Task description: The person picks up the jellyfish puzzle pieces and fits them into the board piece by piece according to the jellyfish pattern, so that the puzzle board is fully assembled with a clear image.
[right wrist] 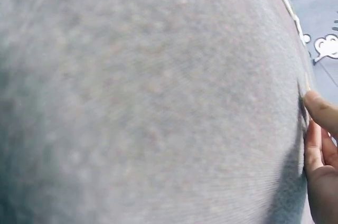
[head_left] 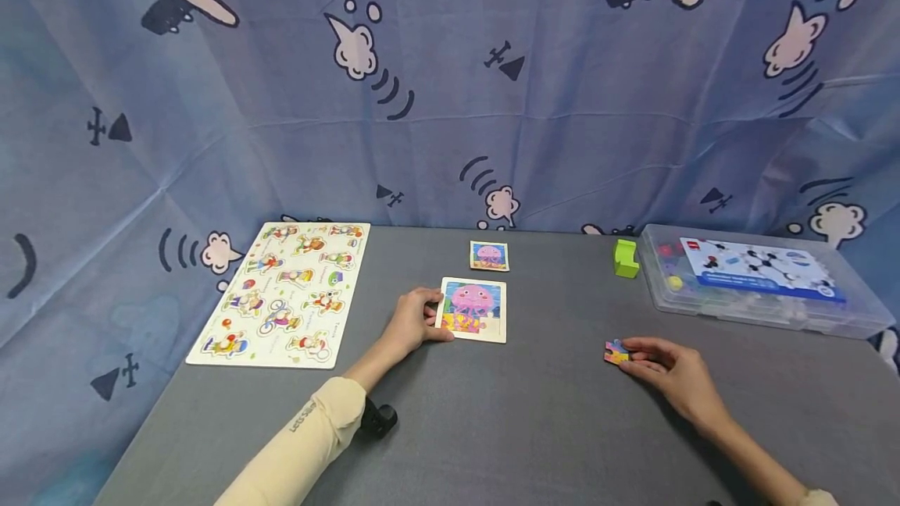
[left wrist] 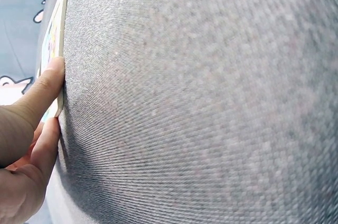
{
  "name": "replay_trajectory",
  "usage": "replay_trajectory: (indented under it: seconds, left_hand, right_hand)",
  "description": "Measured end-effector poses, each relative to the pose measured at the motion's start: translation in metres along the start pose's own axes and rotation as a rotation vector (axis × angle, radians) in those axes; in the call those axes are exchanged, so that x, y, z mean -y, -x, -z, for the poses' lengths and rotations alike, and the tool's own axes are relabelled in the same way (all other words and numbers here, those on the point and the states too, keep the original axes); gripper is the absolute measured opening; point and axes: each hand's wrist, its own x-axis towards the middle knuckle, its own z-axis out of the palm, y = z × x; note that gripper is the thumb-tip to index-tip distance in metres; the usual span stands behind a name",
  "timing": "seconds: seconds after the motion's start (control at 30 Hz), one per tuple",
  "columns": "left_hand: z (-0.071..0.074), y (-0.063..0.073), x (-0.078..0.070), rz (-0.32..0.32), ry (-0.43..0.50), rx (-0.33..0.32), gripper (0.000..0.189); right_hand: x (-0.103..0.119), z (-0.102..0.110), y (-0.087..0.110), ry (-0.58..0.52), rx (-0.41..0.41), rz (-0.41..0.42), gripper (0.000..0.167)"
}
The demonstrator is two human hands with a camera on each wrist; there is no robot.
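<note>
A small square jigsaw board point(head_left: 495, 326) with a pink jellyfish picture lies on the table, its lower right corner bare of picture. My left hand point(head_left: 413, 320) holds it at the lower left corner, thumb along the near edge and fingers at the left side. In the left wrist view the thumb point(left wrist: 45, 87) touches the rim of the board point(left wrist: 62, 23). Off to the right, my right hand point(head_left: 671, 377) pinches a colourful jigsaw piece point(head_left: 616, 352) between thumb and fingers, apart from the board. The right wrist view mostly hides that piece behind the hand point(right wrist: 323, 145).
Behind the board lies a small jellyfish picture card point(head_left: 489, 256). A large wooden peg puzzle point(head_left: 281, 295) with several figures is at the left. At the back right are a green block point(head_left: 625, 258) and a clear plastic case point(head_left: 759, 311). A patterned curtain point(head_left: 436, 155) hangs behind the table.
</note>
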Motion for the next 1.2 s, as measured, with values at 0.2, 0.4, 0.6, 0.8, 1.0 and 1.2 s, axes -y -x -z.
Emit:
replay_trajectory:
  seconds: [0.2, 0.4, 0.6, 0.8, 1.0, 1.2]
  left_hand:
    - [-0.001, -0.001, 0.002, 0.004, 0.010, -0.004, 0.065]
    - [-0.001, -0.001, 0.001, 0.002, 0.018, 0.002, 0.064]
    - [-0.002, -0.002, 0.001, 0.001, 0.015, 0.000, 0.064]
    - [-0.002, -0.002, 0.003, -0.006, 0.009, -0.005, 0.064]
    - [-0.002, -0.001, 0.002, -0.017, 0.002, -0.015, 0.064]
    - [0.000, 0.000, 0.001, -0.009, 0.022, -0.017, 0.065]
  right_hand:
    - [-0.002, 0.004, -0.001, -0.149, 0.043, 0.026, 0.030]
    - [-0.003, 0.012, -0.001, -0.347, 0.126, -0.072, 0.035]
    - [-0.002, 0.018, -0.003, -0.377, 0.143, -0.213, 0.037]
    - [-0.001, 0.015, -0.010, -0.437, 0.185, -0.187, 0.034]
    - [0.003, 0.005, -0.019, -0.457, 0.255, -0.111, 0.032]
    - [0.012, -0.005, -0.027, -0.403, 0.290, -0.081, 0.036]
